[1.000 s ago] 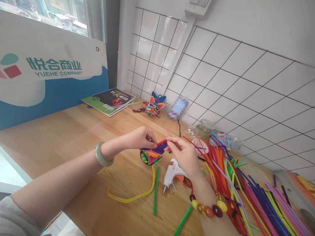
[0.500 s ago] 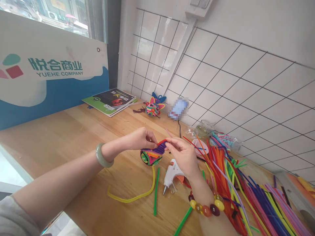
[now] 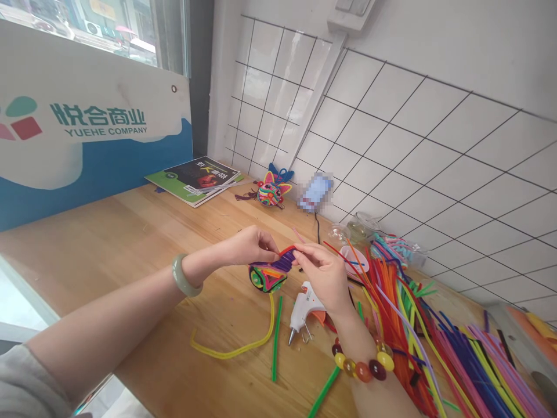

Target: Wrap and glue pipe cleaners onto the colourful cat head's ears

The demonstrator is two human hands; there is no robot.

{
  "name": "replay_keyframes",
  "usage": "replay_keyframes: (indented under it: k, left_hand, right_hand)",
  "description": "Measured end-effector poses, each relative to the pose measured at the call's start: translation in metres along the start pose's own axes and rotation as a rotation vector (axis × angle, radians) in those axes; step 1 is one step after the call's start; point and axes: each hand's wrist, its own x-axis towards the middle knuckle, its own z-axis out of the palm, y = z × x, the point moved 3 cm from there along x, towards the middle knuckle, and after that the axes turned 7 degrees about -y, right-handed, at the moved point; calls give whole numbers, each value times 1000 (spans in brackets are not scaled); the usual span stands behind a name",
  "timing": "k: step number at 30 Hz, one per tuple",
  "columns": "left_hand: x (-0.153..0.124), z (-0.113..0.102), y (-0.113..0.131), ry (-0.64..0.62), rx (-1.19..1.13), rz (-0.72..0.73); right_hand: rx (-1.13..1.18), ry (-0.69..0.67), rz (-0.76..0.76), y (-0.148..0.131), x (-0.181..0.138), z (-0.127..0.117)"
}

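The person's left hand [image 3: 256, 245] and right hand [image 3: 324, 273] meet over the wooden table [image 3: 174, 342], both working on a small multicoloured fuzzy-stem piece [image 3: 267, 278]. The left thumb and fingertips are pinched together on the left side of its purple, red-edged upper part; the right thumb and forefinger are clamped on the right end of that same part. The rounder body, with its green, orange and pink strips, hangs below the fingers, though from this angle it is hard to say whether it touches the table.

A yellow stem [image 3: 230, 354] curves over the wood from just under the piece, and a straight green stem [image 3: 276, 339] lies to its right. Beside that, below the right hand, a white glue gun [image 3: 302, 310] rests with its metal nozzle towards the person. Many loose coloured stems [image 3: 387, 302] spread to the right of the right forearm. Farther back, near the wall grid, sits a colourful eared figure [image 3: 270, 191], with a booklet [image 3: 194, 180] to its left.
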Motion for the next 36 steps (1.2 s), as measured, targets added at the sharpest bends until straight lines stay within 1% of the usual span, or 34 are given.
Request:
replay_keyframes:
  k: [8,18,24,27,31,36]
  left_hand:
    - [1,-1,0,-11,-45,-32]
    - [4,1,-9,-13,-122,-43]
    - [5,3,-6,-58,-233,-50]
    - [5,3,-7,-57,-267,-63]
    - [6,2,-11,-38,-277,-90]
    - [6,3,-10,-39,-272,-91]
  right_hand:
    - [-11,6,22,0,0,1]
    - [-18,9,26,2,0,1]
    - [-29,5,11,-1,1,1]
    - [-28,4,15,0,1,1]
    - [-19,-7,43,2,0,1]
    - [10,-8,117,5,0,2]
